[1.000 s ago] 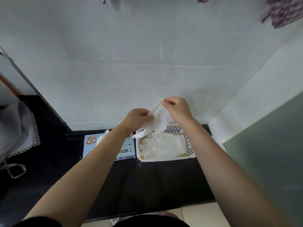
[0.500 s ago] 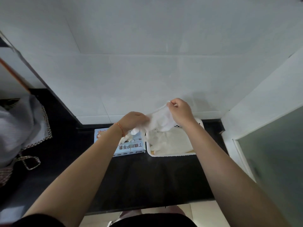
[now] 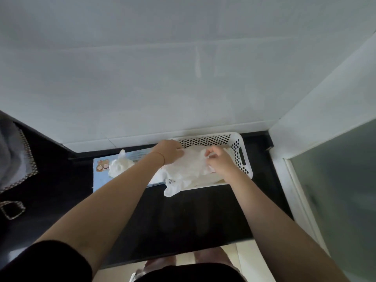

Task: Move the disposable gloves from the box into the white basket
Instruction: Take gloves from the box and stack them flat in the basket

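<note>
A white perforated basket point(image 3: 243, 153) stands on the black counter against the wall. Left of it lies the blue glove box point(image 3: 101, 176), with a white glove point(image 3: 119, 165) sticking out of its opening. A translucent white glove point(image 3: 189, 169) is spread over the basket; its fingers hang over the front rim onto the counter. My left hand point(image 3: 168, 150) holds the glove's left edge above the basket's back left corner. My right hand point(image 3: 218, 161) pinches its right side inside the basket. More gloves lie beneath, mostly hidden.
The black counter point(image 3: 193, 216) runs from the wall to its front edge near my body. A grey cloth with checked trim point(image 3: 14, 159) lies at the far left. A white door frame with frosted glass point(image 3: 335, 190) borders the right side.
Both hands have come down from above the basket, lowering the glove from chest height onto the pile in the basket. The camera has tilted down.
</note>
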A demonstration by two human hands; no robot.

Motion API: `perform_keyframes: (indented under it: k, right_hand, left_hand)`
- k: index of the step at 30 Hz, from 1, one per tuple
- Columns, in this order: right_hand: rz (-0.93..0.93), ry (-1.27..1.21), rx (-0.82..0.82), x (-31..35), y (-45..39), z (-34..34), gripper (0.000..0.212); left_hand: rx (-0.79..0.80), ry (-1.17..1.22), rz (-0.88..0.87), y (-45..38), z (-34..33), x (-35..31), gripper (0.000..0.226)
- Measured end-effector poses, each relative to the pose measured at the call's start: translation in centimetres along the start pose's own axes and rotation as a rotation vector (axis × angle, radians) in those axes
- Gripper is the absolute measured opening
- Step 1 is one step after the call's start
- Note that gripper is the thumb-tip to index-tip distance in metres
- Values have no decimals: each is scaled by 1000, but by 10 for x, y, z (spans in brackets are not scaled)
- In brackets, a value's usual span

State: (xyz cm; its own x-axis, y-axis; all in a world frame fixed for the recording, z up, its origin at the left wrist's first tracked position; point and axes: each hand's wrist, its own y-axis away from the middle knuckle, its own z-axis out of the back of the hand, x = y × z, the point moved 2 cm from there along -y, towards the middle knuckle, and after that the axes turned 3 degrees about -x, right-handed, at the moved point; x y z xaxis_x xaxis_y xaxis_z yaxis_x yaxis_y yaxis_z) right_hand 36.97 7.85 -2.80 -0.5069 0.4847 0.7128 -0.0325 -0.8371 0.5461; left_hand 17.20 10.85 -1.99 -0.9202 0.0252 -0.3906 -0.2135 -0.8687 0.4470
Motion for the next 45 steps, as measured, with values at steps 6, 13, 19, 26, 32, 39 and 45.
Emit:
perform_keyframes:
  k: [6, 13, 19, 26, 32, 39, 45]
  right_hand:
    - [56, 110, -22, -30, -21, 25, 45]
    - [163, 496, -30, -44, -38, 42, 49]
    - [296, 829, -23, -42, -43, 34, 48]
    - [399, 1077, -55, -38, -40, 32, 38]
    - [416, 1103, -97, -39, -37, 29, 41]
    - [305, 980, -118, -42, -33, 27, 28]
    - [297, 1104, -86, -36, -38, 24, 31]
  left_hand:
    - [-95, -308, -34, -23, -20, -31, 29]
    - [9, -372, 12, -38, -48, -51, 40]
    - [-267, -647, -10, -25, -53, -56, 41]
    - [-143, -433, 43, -21, -71, -53, 42]
    - [-33, -358, 214, -18, -86, -45, 103]
    - [-73, -385, 186, -15, -88, -49, 89]
    - [67, -269, 200, -11, -94, -37, 101]
